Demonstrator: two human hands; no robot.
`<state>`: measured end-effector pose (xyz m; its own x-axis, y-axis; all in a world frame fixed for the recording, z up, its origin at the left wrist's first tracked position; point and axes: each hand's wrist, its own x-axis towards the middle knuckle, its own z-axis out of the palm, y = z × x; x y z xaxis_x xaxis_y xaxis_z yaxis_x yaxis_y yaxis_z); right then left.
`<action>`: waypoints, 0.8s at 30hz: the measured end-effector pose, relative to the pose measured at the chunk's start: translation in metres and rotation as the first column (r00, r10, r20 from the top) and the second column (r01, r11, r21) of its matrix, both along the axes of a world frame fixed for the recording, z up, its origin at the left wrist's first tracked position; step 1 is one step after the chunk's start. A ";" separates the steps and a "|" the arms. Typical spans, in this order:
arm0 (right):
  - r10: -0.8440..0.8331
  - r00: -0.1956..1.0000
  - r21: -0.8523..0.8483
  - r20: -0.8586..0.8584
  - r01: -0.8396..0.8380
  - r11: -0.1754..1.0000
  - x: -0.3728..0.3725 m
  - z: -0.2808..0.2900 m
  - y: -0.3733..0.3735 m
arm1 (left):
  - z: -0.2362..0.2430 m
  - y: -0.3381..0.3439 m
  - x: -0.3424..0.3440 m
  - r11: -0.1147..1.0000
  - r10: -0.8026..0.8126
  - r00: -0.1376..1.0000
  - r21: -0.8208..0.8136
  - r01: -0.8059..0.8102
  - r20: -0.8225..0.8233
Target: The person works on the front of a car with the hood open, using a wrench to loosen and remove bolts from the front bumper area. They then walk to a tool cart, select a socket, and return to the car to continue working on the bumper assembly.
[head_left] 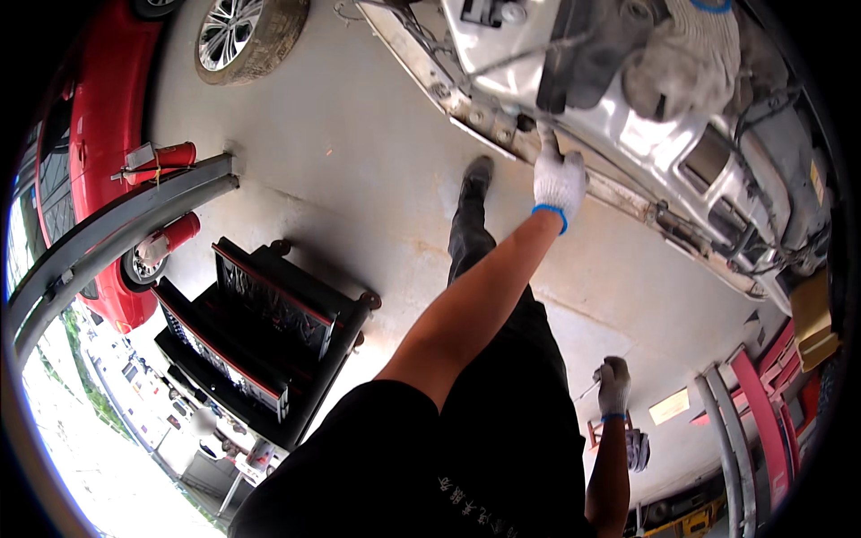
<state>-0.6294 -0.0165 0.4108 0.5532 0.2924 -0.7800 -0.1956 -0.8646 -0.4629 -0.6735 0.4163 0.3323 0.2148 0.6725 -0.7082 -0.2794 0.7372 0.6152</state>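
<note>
My left hand, in a white knit glove with a blue cuff, reaches to the lower edge of a stripped car body. Its index finger is stretched out at a hole in the metal rail; the hand holds nothing. My right hand, gloved with a grey palm, hangs low at my right side, its fingers curled. A thin metal tool sticks out of it; its kind is too small to tell. Opposite me, another person's gloved hand is at the bare metal panel, blurred.
A black tool cart on wheels stands to my left. Beyond it are a grey lift arm and a red car. A loose wheel lies on the floor at the far left. Red and grey lift parts stand right.
</note>
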 end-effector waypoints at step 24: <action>0.081 0.927 0.167 0.365 -0.151 0.974 -0.042 0.056 0.154 | 0.078 -0.017 -0.113 0.472 -0.847 0.500 0.176 0.864 -0.182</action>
